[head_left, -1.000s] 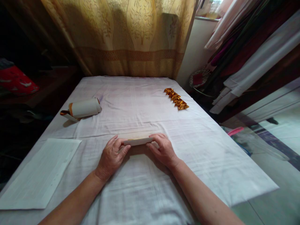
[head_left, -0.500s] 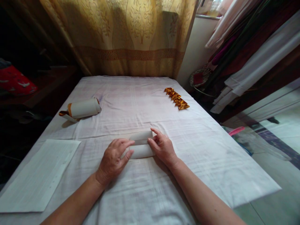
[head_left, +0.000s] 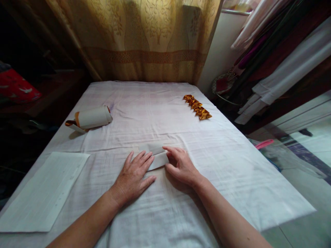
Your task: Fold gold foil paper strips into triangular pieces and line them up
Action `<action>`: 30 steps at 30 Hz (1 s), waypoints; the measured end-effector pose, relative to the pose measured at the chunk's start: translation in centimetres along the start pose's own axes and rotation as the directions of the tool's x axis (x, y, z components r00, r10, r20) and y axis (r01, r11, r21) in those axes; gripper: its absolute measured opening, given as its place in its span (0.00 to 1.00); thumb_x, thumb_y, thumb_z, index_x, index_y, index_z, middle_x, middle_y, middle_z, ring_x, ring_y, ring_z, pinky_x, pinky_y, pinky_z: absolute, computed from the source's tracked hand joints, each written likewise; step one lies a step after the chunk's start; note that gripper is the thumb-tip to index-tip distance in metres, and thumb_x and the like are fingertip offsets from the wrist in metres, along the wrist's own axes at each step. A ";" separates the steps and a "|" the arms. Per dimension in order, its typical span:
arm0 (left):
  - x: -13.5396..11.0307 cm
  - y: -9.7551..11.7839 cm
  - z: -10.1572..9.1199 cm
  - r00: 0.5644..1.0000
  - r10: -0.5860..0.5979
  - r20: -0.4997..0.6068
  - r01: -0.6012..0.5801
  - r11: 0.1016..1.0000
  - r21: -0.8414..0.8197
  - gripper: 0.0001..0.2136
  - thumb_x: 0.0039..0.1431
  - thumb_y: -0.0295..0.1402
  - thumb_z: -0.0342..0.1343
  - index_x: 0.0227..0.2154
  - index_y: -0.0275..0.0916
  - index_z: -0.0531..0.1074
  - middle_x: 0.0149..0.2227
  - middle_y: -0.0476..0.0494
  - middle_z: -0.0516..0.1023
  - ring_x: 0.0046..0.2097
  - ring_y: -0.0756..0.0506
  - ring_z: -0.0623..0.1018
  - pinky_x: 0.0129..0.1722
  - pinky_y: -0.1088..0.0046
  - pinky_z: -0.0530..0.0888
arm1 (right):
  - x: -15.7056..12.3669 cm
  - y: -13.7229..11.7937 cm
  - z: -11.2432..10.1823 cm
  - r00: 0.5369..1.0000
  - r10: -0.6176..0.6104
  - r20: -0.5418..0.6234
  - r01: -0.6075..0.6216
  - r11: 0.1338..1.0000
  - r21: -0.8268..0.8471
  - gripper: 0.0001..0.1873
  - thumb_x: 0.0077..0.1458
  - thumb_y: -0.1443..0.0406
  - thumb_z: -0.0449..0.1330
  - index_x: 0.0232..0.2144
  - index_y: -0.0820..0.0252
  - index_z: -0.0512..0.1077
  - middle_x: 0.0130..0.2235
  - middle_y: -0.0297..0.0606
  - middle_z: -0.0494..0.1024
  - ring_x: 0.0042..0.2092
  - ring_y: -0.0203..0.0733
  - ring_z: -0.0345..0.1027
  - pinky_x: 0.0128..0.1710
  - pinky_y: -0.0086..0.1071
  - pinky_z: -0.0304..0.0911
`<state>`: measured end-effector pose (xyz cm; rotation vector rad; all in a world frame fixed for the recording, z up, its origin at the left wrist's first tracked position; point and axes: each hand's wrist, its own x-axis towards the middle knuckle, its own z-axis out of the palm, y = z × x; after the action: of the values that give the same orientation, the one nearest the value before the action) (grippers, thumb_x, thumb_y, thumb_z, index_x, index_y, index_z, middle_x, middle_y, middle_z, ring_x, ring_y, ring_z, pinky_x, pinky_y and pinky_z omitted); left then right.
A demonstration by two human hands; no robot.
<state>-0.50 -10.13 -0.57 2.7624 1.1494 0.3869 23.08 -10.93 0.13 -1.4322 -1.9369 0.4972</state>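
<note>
The left hand (head_left: 136, 175) lies palm down, its fingers spread wide, their tips over the left part of a small paper (head_left: 159, 161). Its thumb points away from the other fingers, off the near edge of the paper. The right hand (head_left: 181, 165) is loosely curled at the paper's right end, index finger near the far edge and thumb near the close edge, with a gap between them; whether it grips the paper, I cannot tell.

The paper is pale grey, lies slantwise in front of the person, and has two flaps meeting along a dark line. Beneath it, a white cloth (head_left: 144, 120) with faint checks and creases covers a broad flat surface.

Beyond the left hand, near the left edge of the cloth, a roll (head_left: 93, 117) lies on its side, pale outside, with gold showing at its ends. Closer to the person, also on the left, a flat white sheet (head_left: 43, 193) rests on the cloth. Toward the far right, shiny gold folded pieces (head_left: 198, 107) form a slanting row, touching or overlapping.

Behind the cloth hangs a gold curtain (head_left: 157, 31) with tree patterns. Clothes (head_left: 292, 65) hang at the right.
</note>
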 end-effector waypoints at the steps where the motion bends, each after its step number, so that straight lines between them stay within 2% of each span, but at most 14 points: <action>1: 0.0 0.0 0.0 1.000 -0.002 -0.006 0.002 1.000 -0.006 0.27 0.65 0.45 0.52 0.64 0.42 0.60 0.65 0.40 0.66 0.67 0.38 0.62 0.68 0.47 0.48 | -0.1 -0.1 0.0 0.999 -0.030 0.016 0.031 0.999 -0.013 0.30 0.47 0.73 0.57 0.54 0.55 0.70 0.41 0.38 0.79 0.45 0.45 0.70 0.49 0.41 0.61; 4: 0.0 -0.1 0.1 1.000 -0.002 -0.025 0.001 1.000 -0.022 0.26 0.66 0.43 0.53 0.64 0.42 0.62 0.64 0.40 0.68 0.66 0.38 0.64 0.68 0.47 0.51 | -0.1 -0.2 0.0 0.994 -0.108 0.023 0.110 0.986 -0.122 0.26 0.46 0.76 0.57 0.48 0.54 0.75 0.38 0.37 0.78 0.45 0.46 0.68 0.48 0.42 0.58; 7: 0.0 -0.2 0.1 0.999 -0.006 -0.039 0.005 0.999 -0.035 0.23 0.66 0.41 0.52 0.62 0.42 0.64 0.63 0.39 0.69 0.66 0.38 0.65 0.67 0.46 0.52 | 0.0 -0.6 -0.1 0.987 -0.154 0.039 0.158 0.949 -0.274 0.16 0.50 0.71 0.63 0.41 0.50 0.78 0.38 0.37 0.78 0.46 0.48 0.66 0.50 0.45 0.55; 9: 0.0 -0.2 0.0 0.999 -0.010 -0.043 0.008 0.999 -0.047 0.21 0.67 0.40 0.52 0.61 0.43 0.66 0.63 0.39 0.70 0.65 0.38 0.66 0.67 0.46 0.53 | 0.1 -1.0 -0.2 0.985 -0.166 0.053 0.174 0.920 -0.350 0.12 0.52 0.68 0.65 0.39 0.48 0.79 0.41 0.38 0.78 0.48 0.50 0.65 0.52 0.46 0.54; 12: 0.0 -0.3 -0.1 0.999 -0.011 -0.040 0.008 0.997 -0.071 0.19 0.68 0.39 0.50 0.59 0.43 0.68 0.62 0.39 0.71 0.65 0.38 0.66 0.66 0.45 0.54 | 0.0 -1.3 -0.2 0.978 -0.198 0.068 0.208 0.886 -0.414 0.09 0.54 0.65 0.66 0.39 0.49 0.79 0.51 0.42 0.76 0.55 0.54 0.62 0.55 0.49 0.53; 20: 0.2 -0.4 -0.3 0.999 -0.019 -0.050 0.012 0.991 -0.135 0.17 0.68 0.38 0.50 0.56 0.45 0.71 0.60 0.40 0.73 0.64 0.39 0.68 0.66 0.44 0.54 | 0.0 -1.1 -0.4 0.975 -0.218 0.043 0.215 0.878 -0.428 0.05 0.57 0.63 0.63 0.36 0.51 0.80 0.61 0.41 0.71 0.62 0.55 0.59 0.58 0.51 0.52; 24: 0.3 -0.4 -0.4 0.998 -0.032 -0.049 0.024 0.988 -0.153 0.16 0.69 0.39 0.48 0.55 0.46 0.72 0.59 0.42 0.74 0.63 0.39 0.69 0.65 0.44 0.56 | 0.2 -0.9 0.0 0.963 -0.252 0.094 0.269 0.912 -0.309 0.07 0.59 0.66 0.62 0.38 0.51 0.79 0.53 0.36 0.79 0.56 0.50 0.66 0.57 0.47 0.55; 27: 0.4 -0.7 -0.5 0.996 -0.052 -0.075 0.037 0.982 -0.185 0.15 0.70 0.38 0.47 0.52 0.46 0.74 0.56 0.42 0.77 0.61 0.40 0.72 0.64 0.45 0.58 | 0.4 -0.4 0.5 0.982 -0.183 0.054 0.190 0.958 -0.213 0.07 0.62 0.64 0.60 0.38 0.52 0.79 0.46 0.36 0.82 0.52 0.48 0.69 0.54 0.46 0.57; 30: 0.7 -1.1 -0.7 0.986 -0.102 -0.133 0.068 0.969 -0.238 0.13 0.69 0.37 0.47 0.44 0.44 0.77 0.47 0.43 0.82 0.54 0.41 0.77 0.62 0.48 0.63 | 0.7 0.1 0.9 0.994 -0.109 0.014 0.109 0.982 -0.153 0.07 0.61 0.65 0.60 0.34 0.52 0.79 0.43 0.35 0.83 0.50 0.47 0.71 0.53 0.45 0.58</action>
<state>-0.95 -8.89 0.00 2.5079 1.1654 0.6749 22.35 -10.16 -0.40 -1.4099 -2.0834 0.3075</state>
